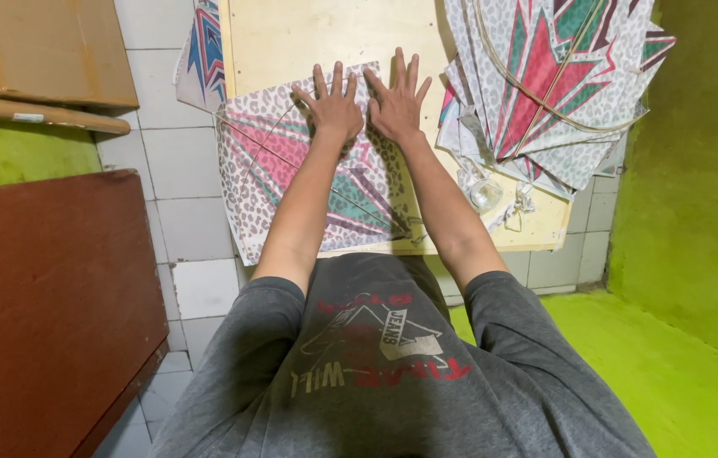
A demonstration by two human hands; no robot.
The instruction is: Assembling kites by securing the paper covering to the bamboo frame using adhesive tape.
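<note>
A paper kite (278,174) with a leopard-spot border and pink, teal and blue rays lies flat on a pale wooden board (308,38). Thin sticks and string cross its face. My left hand (331,106) presses flat on the kite's upper part, fingers spread. My right hand (396,97) lies flat beside it, fingers spread, almost touching the left thumb. Neither hand holds anything.
A stack of similar kites (558,80) with bowed sticks rests on the board's right side, with a clear plastic spool (484,193) below it. Another kite (203,55) pokes out at the left. A cardboard box (45,51), a cardboard tube (36,114) and a dark red panel (45,297) stand left.
</note>
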